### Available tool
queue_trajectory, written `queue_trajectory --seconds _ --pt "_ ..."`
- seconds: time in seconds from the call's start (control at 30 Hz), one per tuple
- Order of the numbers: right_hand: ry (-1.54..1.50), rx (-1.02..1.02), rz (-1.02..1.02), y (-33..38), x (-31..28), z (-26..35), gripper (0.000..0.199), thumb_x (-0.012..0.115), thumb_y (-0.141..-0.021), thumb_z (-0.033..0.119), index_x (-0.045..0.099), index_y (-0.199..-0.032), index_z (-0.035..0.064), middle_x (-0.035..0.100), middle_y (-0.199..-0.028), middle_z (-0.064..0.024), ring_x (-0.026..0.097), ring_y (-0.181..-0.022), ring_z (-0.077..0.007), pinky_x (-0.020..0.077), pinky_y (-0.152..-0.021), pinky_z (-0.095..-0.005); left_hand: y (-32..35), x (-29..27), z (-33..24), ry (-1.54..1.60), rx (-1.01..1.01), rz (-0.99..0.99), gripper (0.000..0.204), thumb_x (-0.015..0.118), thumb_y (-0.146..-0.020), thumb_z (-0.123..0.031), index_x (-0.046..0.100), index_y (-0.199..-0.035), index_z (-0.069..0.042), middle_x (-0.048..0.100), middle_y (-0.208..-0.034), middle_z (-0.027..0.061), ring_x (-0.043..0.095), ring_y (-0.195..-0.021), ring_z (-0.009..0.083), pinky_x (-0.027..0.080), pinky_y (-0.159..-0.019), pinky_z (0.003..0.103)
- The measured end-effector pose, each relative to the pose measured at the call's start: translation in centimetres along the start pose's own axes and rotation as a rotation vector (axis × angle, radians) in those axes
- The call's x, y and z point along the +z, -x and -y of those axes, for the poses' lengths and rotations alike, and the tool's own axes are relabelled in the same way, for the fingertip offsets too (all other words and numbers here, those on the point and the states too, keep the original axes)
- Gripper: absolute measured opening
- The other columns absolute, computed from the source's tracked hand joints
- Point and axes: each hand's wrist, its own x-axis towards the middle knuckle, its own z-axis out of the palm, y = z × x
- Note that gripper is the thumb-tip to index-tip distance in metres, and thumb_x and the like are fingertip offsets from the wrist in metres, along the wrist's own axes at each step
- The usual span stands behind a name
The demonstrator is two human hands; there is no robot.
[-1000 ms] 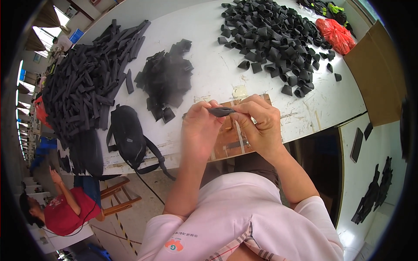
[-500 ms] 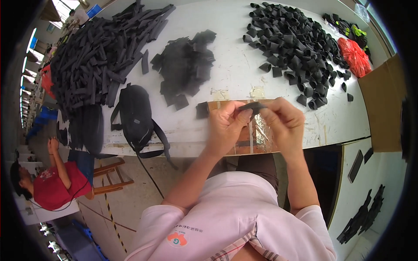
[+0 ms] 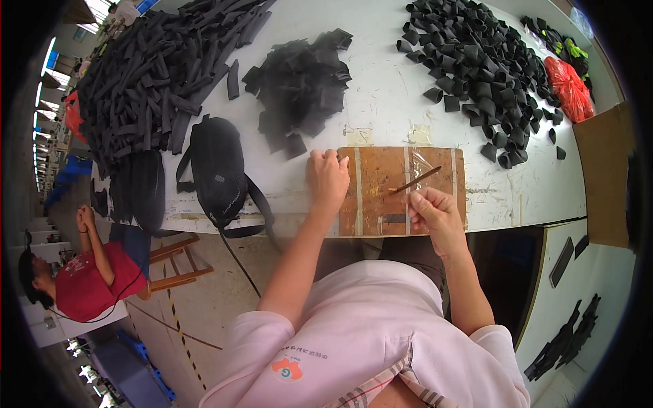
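Observation:
My left hand (image 3: pixel 329 179) rests palm down on the white table, fingers pointing away, against the left edge of a brown board (image 3: pixel 445 197). Whatever lies beneath it is hidden. Over the board, my right hand (image 3: pixel 435 212) is closed, thumb and fingers pressed together. Just beyond its fingertips a thin dark stick (image 3: pixel 425 177) with a lighter tip slants across the board. Whether the fingers grip this stick cannot be made out. Clear tape (image 3: pixel 423 163) shines on the board behind it. Past my left hand lies a loose stack of flat black fabric pieces (image 3: pixel 299 95).
Long black strips (image 3: pixel 149 81) are heaped at the far left, short black loops (image 3: pixel 476 68) at the far right. A black pouch with straps (image 3: pixel 216 173) lies left of my left arm. Right of the loops are a red plastic bag (image 3: pixel 570 88) and cardboard (image 3: pixel 605 177). A person in red (image 3: pixel 95 285) sits at left.
My hands have parted: both were pinching a small black piece over the board. The left moved to the board's left edge, where another black piece lay; the right moved lower. The view shifted slightly.

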Motion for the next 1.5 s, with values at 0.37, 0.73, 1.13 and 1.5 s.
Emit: queue_trajectory --seconds 0.37,0.73,1.13,1.5 --pt "-0.326 0.183 0.155 0.1 1.4 -0.5 0.024 0.052 -0.087 0.022 0.055 -0.094 -0.0006 0.059 -0.078 -0.0037 0.056 -0.064 -0.0105 0.0461 -0.059 -0.021 3.7 -7.5 -6.0 0.58 0.694 0.192 0.011 0.066 -0.067 -0.006 0.065 -0.077 -0.012 0.046 -0.112 0.0082 0.042 -0.107 0.0271 0.036 -0.086 0.036" --pt "-0.675 -0.019 0.179 2.0 -0.5 0.2 0.01 0.053 -0.086 0.014 0.055 -0.084 0.0045 0.059 -0.074 -0.0047 0.057 -0.063 -0.0097 0.0483 -0.055 -0.0215 7.4 -8.2 -8.6 1.763 -0.287 0.591 0.02 0.056 -0.079 -0.003 0.054 -0.097 0.002 0.056 -0.098 0.0091 0.055 -0.08 0.0123 0.044 -0.071 0.023" --pt "-0.529 -0.074 0.146 2.4 -0.4 0.8 0.01 0.055 -0.084 0.012 0.055 -0.083 0.0019 0.059 -0.071 -0.0051 0.056 -0.057 -0.0095 0.0456 -0.05 -0.0209 7.5 -8.3 -10.3 1.496 -0.213 0.525 0.01 0.058 -0.078 -0.003 0.057 -0.087 0.001 0.06 -0.075 0.0048 0.054 -0.063 0.0075 0.043 -0.059 0.019" --pt "0.524 -0.784 -0.221 3.0 0.7 0.3 0.011 0.064 -0.071 0.009 0.058 -0.079 0.003 0.051 -0.074 -0.0081 0.052 -0.061 -0.0211 0.0426 -0.051 -0.03 7.5 -7.8 -10.0 1.049 0.032 0.318 0.005 0.056 -0.078 0.002 0.055 -0.083 0.002 0.058 -0.072 0.0024 0.052 -0.064 0.0032 0.043 -0.058 0.017"
